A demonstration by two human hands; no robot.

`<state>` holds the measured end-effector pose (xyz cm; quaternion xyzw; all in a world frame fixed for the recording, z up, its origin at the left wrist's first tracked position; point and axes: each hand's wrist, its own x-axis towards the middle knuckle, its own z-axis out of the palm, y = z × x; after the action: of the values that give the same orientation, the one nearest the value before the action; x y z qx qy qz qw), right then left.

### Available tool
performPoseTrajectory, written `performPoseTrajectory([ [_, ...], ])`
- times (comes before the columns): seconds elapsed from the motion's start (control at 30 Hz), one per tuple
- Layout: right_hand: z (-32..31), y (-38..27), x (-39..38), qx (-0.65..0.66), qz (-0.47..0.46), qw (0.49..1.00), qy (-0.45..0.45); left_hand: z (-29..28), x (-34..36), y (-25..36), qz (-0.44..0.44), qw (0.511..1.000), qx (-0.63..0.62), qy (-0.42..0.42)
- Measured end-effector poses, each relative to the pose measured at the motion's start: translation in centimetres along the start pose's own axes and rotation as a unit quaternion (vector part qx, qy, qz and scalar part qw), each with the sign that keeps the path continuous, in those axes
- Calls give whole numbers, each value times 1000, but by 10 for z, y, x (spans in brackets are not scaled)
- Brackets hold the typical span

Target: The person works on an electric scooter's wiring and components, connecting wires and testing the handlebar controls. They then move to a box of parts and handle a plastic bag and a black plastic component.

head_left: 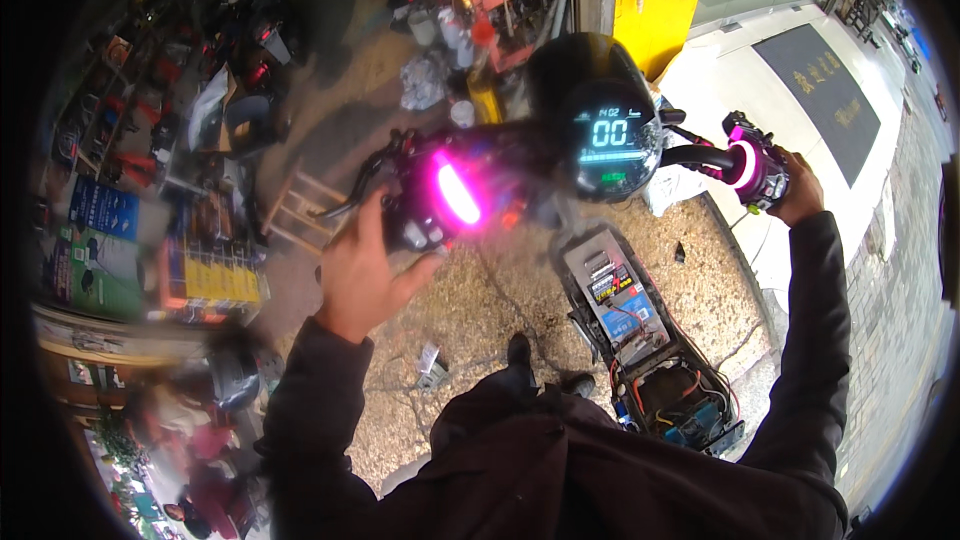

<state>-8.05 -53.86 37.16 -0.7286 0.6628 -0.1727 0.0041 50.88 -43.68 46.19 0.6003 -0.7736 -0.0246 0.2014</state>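
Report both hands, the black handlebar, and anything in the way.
Left hand at pink-lit black left switch housing. Right hand at pink-ringed black right switch housing. Round black display between them, lit. Nothing visibly blocking either hand.

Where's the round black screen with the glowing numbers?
In the head view, the round black screen is in the upper half, right of centre, between the pink-lit black left handlebar control and the person's right hand.
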Motion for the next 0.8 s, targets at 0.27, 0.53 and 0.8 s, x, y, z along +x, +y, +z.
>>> performPoseTrajectory([
  [0.27,-13,-30,-2,-17,34,999,-7,5,-12,-8,-29,995,94,-3],
  [0.53,-14,-37,-2,-20,16,1000,-6,1,-15,-15,-12,998,64,-17],
  [0.8,-15,-41,0,-37,26,999,-23,9,-10,-19,31,992,101,69],
])
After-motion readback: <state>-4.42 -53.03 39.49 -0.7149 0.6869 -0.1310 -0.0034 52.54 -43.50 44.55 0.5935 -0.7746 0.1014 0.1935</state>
